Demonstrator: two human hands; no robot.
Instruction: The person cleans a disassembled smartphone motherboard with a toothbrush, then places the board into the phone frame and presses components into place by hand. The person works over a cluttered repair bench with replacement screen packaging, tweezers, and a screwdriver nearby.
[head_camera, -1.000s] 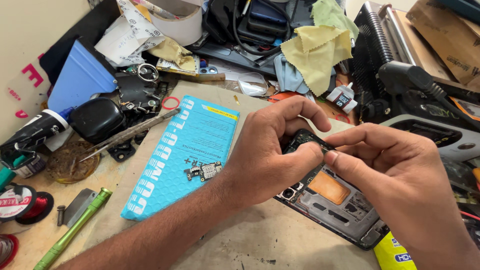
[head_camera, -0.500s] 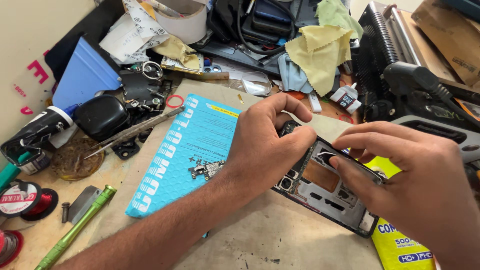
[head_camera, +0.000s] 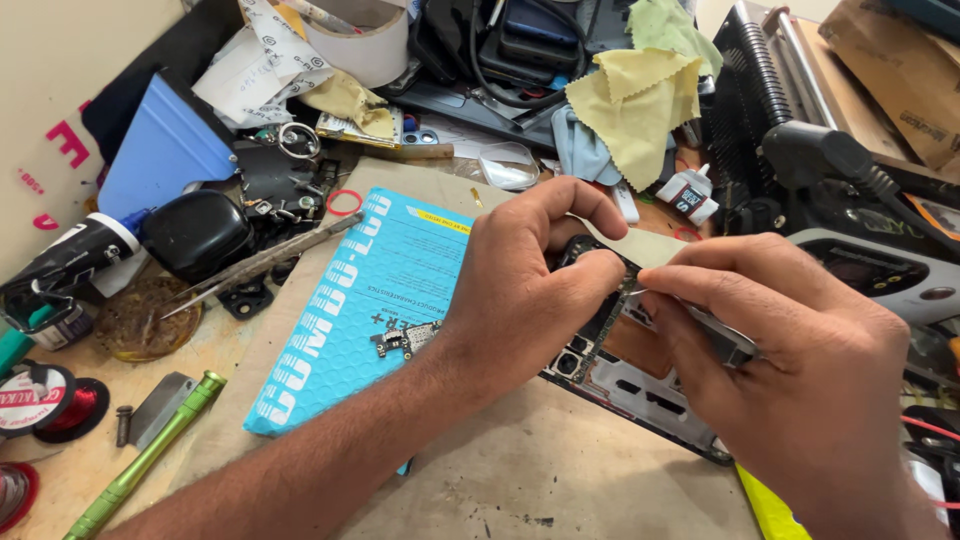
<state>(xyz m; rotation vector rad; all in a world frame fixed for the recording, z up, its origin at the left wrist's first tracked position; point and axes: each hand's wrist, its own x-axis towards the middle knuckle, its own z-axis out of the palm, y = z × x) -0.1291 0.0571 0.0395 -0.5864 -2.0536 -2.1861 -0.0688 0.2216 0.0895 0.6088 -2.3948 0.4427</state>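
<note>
While clutter crowds the workbench's (head_camera: 560, 480) far edge, left hand (head_camera: 530, 290) pinches the opened phone (head_camera: 640, 385); right hand (head_camera: 800, 370) fingers grip tweezers (head_camera: 700, 325) beside it.

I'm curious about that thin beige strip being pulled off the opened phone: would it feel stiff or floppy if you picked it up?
Probably floppy: the thin beige strip curves as the left hand lifts it off the opened black phone frame. It looks very light and film-thin. It could crease or tear easily, so the right hand steadies things nearby.
</note>
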